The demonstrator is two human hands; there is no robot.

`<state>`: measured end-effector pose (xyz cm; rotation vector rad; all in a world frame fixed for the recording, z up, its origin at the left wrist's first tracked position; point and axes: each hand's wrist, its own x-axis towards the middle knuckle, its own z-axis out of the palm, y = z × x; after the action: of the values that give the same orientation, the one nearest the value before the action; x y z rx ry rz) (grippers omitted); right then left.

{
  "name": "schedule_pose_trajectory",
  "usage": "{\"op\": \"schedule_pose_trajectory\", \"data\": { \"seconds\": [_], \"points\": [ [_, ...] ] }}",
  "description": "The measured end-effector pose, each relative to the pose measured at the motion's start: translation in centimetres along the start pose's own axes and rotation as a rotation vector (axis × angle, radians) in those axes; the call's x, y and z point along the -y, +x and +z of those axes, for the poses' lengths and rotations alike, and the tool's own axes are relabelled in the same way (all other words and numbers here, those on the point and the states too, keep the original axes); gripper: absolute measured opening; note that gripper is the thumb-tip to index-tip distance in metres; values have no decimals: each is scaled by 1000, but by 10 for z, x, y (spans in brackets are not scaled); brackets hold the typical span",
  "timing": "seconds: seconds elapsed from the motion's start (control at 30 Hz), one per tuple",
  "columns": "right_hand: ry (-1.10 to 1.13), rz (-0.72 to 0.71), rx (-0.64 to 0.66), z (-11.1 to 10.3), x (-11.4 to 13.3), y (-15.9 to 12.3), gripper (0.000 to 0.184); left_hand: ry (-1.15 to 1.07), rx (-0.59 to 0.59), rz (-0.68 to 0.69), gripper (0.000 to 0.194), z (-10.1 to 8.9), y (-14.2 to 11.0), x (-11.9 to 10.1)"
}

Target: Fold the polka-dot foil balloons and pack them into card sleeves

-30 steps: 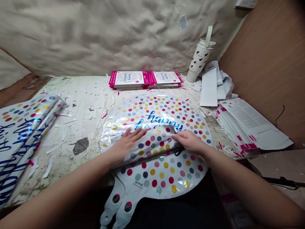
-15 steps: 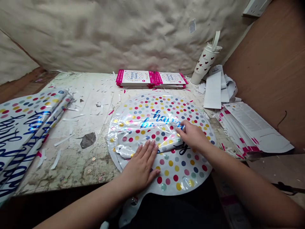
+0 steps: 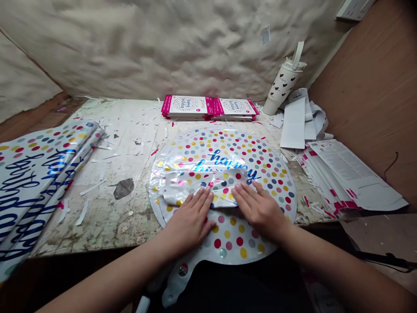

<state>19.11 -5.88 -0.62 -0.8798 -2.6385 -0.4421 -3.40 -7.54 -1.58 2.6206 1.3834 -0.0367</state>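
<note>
A round foil balloon with coloured polka dots and blue "happy birthday" lettering lies flat on the worktable. Its silvery folded-over section crosses the middle and hides part of the lettering. My left hand presses flat on the balloon, fingertips at the fold's lower edge. My right hand rests palm-down beside it, with its fingers on the fold's right end. Neither hand grips anything. The balloon's tail hangs past the table's front edge.
Two stacks of pink-edged balloon packages stand behind the balloon. A heart-patterned tumbler, white paper strips and a pile of printed cards lie to the right. Folded foil balloons and paper scraps lie to the left.
My right hand has slid down and left from the fold's upper right end to sit next to my left hand. My left hand stays below the fold, which lies flatter.
</note>
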Motion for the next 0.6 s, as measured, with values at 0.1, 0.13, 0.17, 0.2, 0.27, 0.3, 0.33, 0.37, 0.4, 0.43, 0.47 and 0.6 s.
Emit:
{"op": "schedule_pose_trajectory", "data": {
  "seconds": [0.1, 0.13, 0.17, 0.2, 0.27, 0.3, 0.33, 0.37, 0.4, 0.43, 0.47, 0.6],
  "points": [
    [190, -79, -32, -16, 17, -3, 43, -5, 4, -109, 51, -9, 11, -1],
    [261, -44, -36, -17, 18, -7, 50, -26, 1, -109, 51, -11, 13, 1],
    [326, 50, -36, -15, 16, -12, 59, -57, -5, -82, 52, -12, 14, 4],
    [381, 202, -33, -11, 11, -18, 70, -92, -12, -38, 53, -12, 13, 8],
    [472, 542, 5, 1, -2, -28, 90, -144, -10, 73, 58, -12, 11, 17],
    [514, 650, 42, 8, -8, -31, 96, -156, 1, 127, 61, -11, 9, 21],
    [552, 686, 76, 14, -14, -32, 100, -161, 14, 176, 64, -10, 8, 25],
    [580, 646, 85, 19, -18, -30, 101, -163, 24, 221, 66, -9, 7, 28],
    [595, 552, 68, 22, -21, -27, 101, -163, 34, 264, 66, -9, 7, 30],
    [596, 429, 40, 24, -23, -22, 98, -165, 43, 306, 66, -9, 8, 32],
    [588, 297, 18, 24, -24, -16, 91, -167, 53, 344, 66, -10, 9, 34],
    [621, -159, 165, 20, -24, 2, 46, -160, 83, 442, 63, -10, 6, 38]
  ]
}}
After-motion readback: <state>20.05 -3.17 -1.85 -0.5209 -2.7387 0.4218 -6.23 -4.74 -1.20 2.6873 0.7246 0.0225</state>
